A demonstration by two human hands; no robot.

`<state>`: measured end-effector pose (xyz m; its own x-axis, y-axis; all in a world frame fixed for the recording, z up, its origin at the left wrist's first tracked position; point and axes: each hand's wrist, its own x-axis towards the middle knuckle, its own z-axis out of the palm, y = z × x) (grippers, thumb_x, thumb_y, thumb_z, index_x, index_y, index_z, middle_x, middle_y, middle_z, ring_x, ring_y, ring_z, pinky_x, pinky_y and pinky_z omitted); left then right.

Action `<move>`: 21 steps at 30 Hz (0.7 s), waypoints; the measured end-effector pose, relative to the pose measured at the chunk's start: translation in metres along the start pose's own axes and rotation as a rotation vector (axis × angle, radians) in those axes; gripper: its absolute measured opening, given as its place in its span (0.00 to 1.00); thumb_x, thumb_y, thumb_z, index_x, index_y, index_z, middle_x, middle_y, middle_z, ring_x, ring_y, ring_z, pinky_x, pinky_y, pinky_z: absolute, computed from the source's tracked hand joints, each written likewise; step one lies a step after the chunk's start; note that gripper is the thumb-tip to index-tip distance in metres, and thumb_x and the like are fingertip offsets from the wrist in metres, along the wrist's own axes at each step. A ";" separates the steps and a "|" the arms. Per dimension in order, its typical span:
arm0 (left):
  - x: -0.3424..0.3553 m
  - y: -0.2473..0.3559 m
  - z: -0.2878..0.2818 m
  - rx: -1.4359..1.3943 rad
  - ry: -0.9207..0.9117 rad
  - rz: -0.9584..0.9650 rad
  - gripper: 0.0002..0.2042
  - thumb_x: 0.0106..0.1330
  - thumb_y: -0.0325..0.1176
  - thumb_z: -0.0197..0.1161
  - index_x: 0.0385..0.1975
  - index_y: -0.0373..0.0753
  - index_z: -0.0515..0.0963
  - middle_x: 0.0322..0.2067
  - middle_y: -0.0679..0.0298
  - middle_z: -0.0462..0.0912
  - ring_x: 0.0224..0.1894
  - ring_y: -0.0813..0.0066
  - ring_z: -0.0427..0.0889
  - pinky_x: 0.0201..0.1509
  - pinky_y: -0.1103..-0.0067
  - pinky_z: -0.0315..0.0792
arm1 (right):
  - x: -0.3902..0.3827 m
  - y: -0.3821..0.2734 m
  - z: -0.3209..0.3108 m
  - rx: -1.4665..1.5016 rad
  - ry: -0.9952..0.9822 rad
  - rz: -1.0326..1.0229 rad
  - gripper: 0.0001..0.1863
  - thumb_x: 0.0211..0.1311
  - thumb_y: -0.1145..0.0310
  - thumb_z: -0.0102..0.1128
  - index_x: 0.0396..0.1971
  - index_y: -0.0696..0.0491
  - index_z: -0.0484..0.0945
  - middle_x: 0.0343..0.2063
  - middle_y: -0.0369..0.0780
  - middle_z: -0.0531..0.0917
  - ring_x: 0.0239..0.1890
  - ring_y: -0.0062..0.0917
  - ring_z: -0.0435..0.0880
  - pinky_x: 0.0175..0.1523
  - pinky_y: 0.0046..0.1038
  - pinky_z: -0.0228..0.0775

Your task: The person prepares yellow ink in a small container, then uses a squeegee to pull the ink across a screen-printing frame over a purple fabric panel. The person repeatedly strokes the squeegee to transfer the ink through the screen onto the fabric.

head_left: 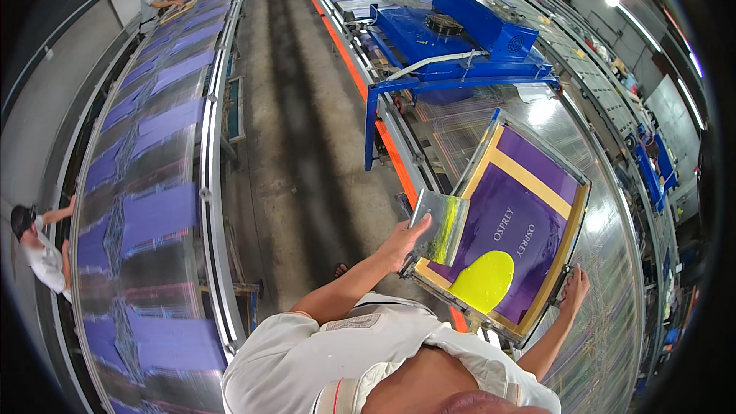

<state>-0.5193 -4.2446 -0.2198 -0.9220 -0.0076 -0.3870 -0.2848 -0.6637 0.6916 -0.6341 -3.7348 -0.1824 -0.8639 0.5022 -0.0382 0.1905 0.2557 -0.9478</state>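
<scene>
Holding a scraper at its left edge: left hand, thumb across the upper face, remaining fingers behind the plate and mostly hidden. Grip pinched on that edge. Scraper is flat, greyish, smeared with yellow along its right side; it overlaps the left rim of a screen frame.

Frame sits aslant directly before the person, over the near part of the right-hand long table. Inside its tan border: purple mesh with pale lettering and a tan strip crossing the upper portion. Pool of yellow ink lies in the near left corner, reaching close to the near rim.

Right hand is at the frame's right edge, fingers curled; cannot tell whether they close on the rim or only rest beside it.

Room and edges: glossy tabletop extends to the right of the frame. Beyond the far corner, a blue machine straddles the table, a gap separating the two. Orange rail follows the table's left side; left of that, the aisle floor gives a long open lane.
</scene>
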 end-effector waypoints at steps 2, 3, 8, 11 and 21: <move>0.018 0.027 -0.019 0.029 -0.036 -0.008 0.27 0.70 0.57 0.64 0.53 0.39 0.78 0.49 0.70 0.80 0.54 0.80 0.74 0.62 0.76 0.66 | -0.004 -0.014 0.026 -0.024 -0.005 0.011 0.13 0.74 0.55 0.59 0.39 0.50 0.77 0.15 0.26 0.65 0.12 0.10 0.58 0.15 0.20 0.47; 0.020 0.022 -0.024 0.020 -0.056 -0.041 0.27 0.71 0.57 0.64 0.56 0.39 0.77 0.52 0.70 0.79 0.57 0.79 0.73 0.65 0.76 0.63 | -0.005 -0.013 0.015 -0.043 0.005 0.019 0.13 0.74 0.55 0.59 0.39 0.50 0.77 0.16 0.26 0.64 0.12 0.10 0.58 0.15 0.20 0.47; 0.060 0.062 -0.050 0.033 -0.130 -0.083 0.27 0.73 0.56 0.61 0.58 0.37 0.76 0.52 0.68 0.80 0.56 0.77 0.76 0.63 0.75 0.67 | -0.025 -0.033 0.060 -0.045 0.076 0.046 0.15 0.73 0.54 0.60 0.42 0.52 0.78 0.16 0.26 0.66 0.12 0.10 0.58 0.15 0.20 0.47; 0.079 0.080 -0.051 0.024 -0.117 -0.150 0.27 0.73 0.55 0.61 0.57 0.36 0.77 0.52 0.67 0.81 0.55 0.77 0.77 0.61 0.75 0.69 | -0.024 -0.039 0.070 -0.059 0.129 0.081 0.15 0.73 0.54 0.60 0.43 0.52 0.78 0.16 0.26 0.66 0.12 0.09 0.58 0.15 0.20 0.46; 0.203 0.129 -0.047 0.053 -0.103 -0.208 0.32 0.68 0.57 0.67 0.55 0.30 0.76 0.48 0.61 0.81 0.51 0.75 0.77 0.58 0.72 0.71 | 0.024 -0.023 0.121 -0.056 0.232 0.191 0.15 0.73 0.54 0.60 0.40 0.51 0.78 0.15 0.26 0.65 0.11 0.09 0.57 0.14 0.19 0.45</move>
<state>-0.7309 -4.3666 -0.2379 -0.8631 0.2032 -0.4624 -0.4825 -0.6025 0.6358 -0.7154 -3.8289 -0.1997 -0.6816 0.7193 -0.1341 0.3698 0.1804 -0.9114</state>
